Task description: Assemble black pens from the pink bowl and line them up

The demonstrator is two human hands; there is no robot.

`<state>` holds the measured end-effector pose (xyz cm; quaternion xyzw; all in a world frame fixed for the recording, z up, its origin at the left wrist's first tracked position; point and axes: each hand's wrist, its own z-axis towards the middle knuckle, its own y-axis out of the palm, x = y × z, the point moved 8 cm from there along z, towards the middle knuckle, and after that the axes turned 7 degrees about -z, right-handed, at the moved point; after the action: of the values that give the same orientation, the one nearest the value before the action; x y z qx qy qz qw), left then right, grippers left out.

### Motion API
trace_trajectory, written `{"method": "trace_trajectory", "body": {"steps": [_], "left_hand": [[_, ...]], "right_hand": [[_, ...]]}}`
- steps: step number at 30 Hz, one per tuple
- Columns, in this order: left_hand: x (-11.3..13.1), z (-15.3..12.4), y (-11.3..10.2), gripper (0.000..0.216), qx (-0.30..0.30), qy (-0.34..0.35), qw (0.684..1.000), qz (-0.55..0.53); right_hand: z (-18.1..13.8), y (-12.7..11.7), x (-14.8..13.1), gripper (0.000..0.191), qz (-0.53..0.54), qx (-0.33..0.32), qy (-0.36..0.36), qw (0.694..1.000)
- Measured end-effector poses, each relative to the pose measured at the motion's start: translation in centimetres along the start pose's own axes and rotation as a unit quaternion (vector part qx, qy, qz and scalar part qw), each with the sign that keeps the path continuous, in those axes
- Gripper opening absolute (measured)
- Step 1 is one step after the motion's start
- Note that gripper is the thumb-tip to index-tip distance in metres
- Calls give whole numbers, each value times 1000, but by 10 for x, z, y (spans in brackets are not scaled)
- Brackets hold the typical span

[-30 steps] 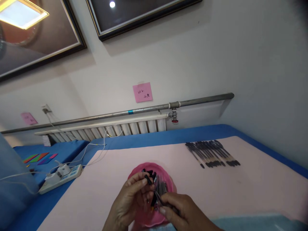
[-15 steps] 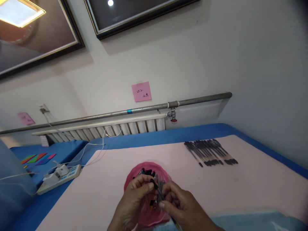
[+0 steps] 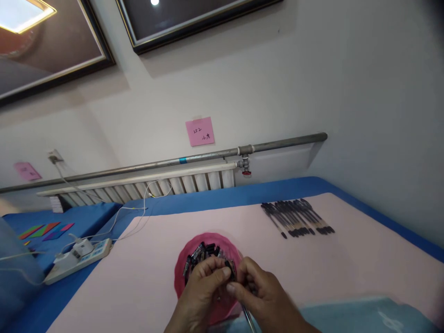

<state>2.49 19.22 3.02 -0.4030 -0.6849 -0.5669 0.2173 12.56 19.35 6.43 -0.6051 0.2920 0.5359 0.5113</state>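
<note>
Both my hands are over a pink scalloped dish (image 3: 181,259) that holds small black and clear pen parts (image 3: 197,253). My left hand (image 3: 199,293) pinches a black pen cap (image 3: 228,264) between thumb and forefinger. My right hand (image 3: 265,296), fingers curled, grips a slim pen (image 3: 247,318) whose shaft slants out below the palm. Cap and pen meet between my fingertips; whether the cap is seated on the pen is hidden. Farther right on the pink sheet lies a row of assembled black pens (image 3: 294,218).
A pink sheet (image 3: 145,277) covers the blue table (image 3: 243,188). At left are a power strip (image 3: 83,261) with plugs, white cables and coloured flat pieces (image 3: 45,230). Light-blue cloth (image 3: 360,317) lies at the near right. A radiator (image 3: 187,181) and pipe run behind.
My hands have come closer together and the cap and pen now sit between the fingertips, less of them showing. More of the dish's contents shows at left. The view has shifted slightly.
</note>
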Motion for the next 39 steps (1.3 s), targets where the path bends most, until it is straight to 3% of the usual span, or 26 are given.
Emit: {"method": "trace_trajectory", "body": {"steps": [2,8,20,24,27,32,36,39], "left_hand": [[2,2,-3,24,18,9,1000,-7],[25,1,-12,22,59,74,995,-15],[13,4,-3,26,3,61,998,-5],[14,3,-4,30,11,58,998,21],[33,-1,-17,35,58,91,992,66],[68,-9,-47,27,138,128,950,249],[69,-9,-50,16,110,116,903,398],[52,-4,-45,21,70,79,837,538]], "right_hand": [[2,-2,2,16,-4,0,-1,1000],[0,16,13,20,-37,-80,-8,996],[-1,24,16,33,-1,-103,-9,995],[3,14,16,25,42,-93,10,995],[9,-6,25,22,82,-58,53,994],[16,-42,29,24,51,26,78,995],[16,-47,30,26,31,38,80,996],[18,-45,39,25,54,37,85,994]]}}
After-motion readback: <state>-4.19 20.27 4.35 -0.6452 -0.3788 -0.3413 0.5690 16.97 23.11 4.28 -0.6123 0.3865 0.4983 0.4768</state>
